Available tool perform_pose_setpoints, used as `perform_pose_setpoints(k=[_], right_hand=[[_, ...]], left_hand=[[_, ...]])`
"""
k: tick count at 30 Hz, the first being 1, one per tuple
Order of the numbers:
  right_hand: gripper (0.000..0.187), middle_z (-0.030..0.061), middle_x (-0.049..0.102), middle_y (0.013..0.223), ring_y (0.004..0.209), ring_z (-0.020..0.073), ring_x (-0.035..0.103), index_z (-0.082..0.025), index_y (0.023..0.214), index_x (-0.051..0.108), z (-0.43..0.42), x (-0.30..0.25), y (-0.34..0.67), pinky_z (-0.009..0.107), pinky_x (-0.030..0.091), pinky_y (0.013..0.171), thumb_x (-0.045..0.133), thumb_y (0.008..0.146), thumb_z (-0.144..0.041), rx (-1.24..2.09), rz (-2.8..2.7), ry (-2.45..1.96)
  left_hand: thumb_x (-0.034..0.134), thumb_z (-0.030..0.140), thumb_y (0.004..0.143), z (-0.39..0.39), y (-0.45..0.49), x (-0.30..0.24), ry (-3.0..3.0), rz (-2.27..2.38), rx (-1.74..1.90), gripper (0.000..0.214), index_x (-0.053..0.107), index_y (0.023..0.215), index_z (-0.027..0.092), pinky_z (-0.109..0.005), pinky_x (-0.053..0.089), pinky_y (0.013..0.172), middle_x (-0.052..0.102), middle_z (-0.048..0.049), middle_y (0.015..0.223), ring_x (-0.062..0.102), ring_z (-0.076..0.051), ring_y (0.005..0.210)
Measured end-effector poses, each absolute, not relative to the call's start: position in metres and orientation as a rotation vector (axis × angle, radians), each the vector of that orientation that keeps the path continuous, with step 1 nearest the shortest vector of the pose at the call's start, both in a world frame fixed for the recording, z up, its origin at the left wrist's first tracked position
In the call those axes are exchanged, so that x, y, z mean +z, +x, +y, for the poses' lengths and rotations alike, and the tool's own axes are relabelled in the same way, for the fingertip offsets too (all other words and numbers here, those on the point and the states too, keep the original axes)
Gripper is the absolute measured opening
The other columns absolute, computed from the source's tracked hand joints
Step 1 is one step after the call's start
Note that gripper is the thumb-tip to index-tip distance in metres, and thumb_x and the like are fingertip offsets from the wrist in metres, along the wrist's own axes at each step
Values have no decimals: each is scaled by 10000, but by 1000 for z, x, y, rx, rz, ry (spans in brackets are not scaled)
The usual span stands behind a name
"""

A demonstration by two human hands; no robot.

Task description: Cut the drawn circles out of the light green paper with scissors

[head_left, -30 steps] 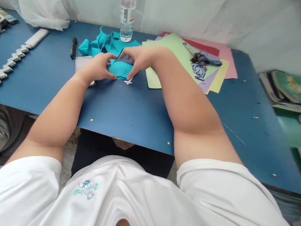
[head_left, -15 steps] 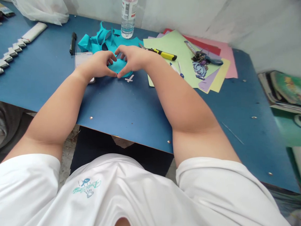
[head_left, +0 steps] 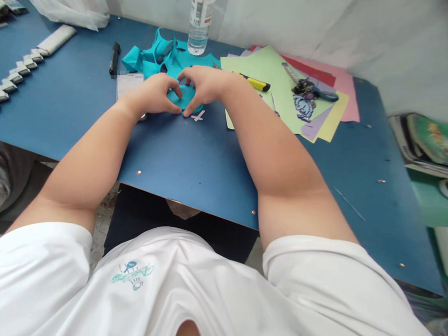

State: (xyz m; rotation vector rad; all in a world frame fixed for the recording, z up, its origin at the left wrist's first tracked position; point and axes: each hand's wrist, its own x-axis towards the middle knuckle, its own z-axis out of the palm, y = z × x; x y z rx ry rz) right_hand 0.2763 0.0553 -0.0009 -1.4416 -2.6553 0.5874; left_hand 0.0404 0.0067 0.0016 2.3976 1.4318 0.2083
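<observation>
the left hand (head_left: pixel 153 94) and the right hand (head_left: pixel 205 84) meet over a small rounded teal paper piece (head_left: pixel 185 97), which lies on the blue tabletop (head_left: pixel 172 160) a little beyond its middle, between the two hands; the fingers of both hands curl in narrow around the piece, thumbs at its near edge and the other fingertips at its far edge, so each hand grips one side of it; the fingertips of the two hands nearly touch above the paper; just in front of the piece a small white cross mark (head_left: pixel 198 116) sits on the tabletop, close beside the right thumb; a phone (head_left: pixel 130 83) lies flat just beside the left hand, partly hidden by the wrist; behind the hands is a heap of teal paper scraps (head_left: pixel 157 52), and beyond it a clear water bottle (head_left: pixel 201 22) stands upright by the wall; a black marker (head_left: pixel 113 58) lies left of the scraps; to the right of the right forearm a fan of coloured paper sheets (head_left: pixel 272 63) is spread, light green on top, with red, pink, yellow and lilac edges showing beneath; a yellow utility knife (head_left: pixel 256 82) lies on the green sheet near the right wrist; farther right on the sheets rests a bunch of keys (head_left: pixel 309 90); at the far left a chain of folded paper (head_left: pixel 18 67) runs diagonally across the tabletop, well apart from the hands; a white plastic bag (head_left: pixel 75 11) sits at the far left corner
</observation>
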Motion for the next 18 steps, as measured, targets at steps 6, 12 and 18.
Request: perform_pose_setpoints(k=[6, 12, 18], right_hand=[[968, 138, 742, 1807, 1607, 413, 717, -239, 1640, 794, 65, 0, 268, 587, 591, 1436, 1260, 796, -321, 527, -2741, -1417], [755, 111, 825, 1670, 1501, 392, 761, -255, 1419, 828, 66, 0, 267, 539, 627, 1338, 1254, 804, -360, 522, -2757, -1454], [826, 118, 842, 1526, 1431, 402, 767, -219, 1412, 810, 73, -6, 268, 558, 615, 1321, 1278, 738, -314, 589, -2682, -1476]], left_hand=[[877, 505, 845, 7, 43, 0, 2432, 1422, 239, 780, 940, 1566, 214, -473, 596, 1198, 865, -123, 1428, 736, -355, 1257], [907, 474, 854, 9, 43, -2, 2420, 1426, 242, 757, 926, 1563, 208, -500, 598, 1219, 856, -138, 1462, 760, -385, 1310], [968, 445, 789, 8, 42, -4, 2327, 1436, 342, 837, 832, 1590, 243, -514, 608, 1210, 814, -141, 1582, 739, -389, 1364]])
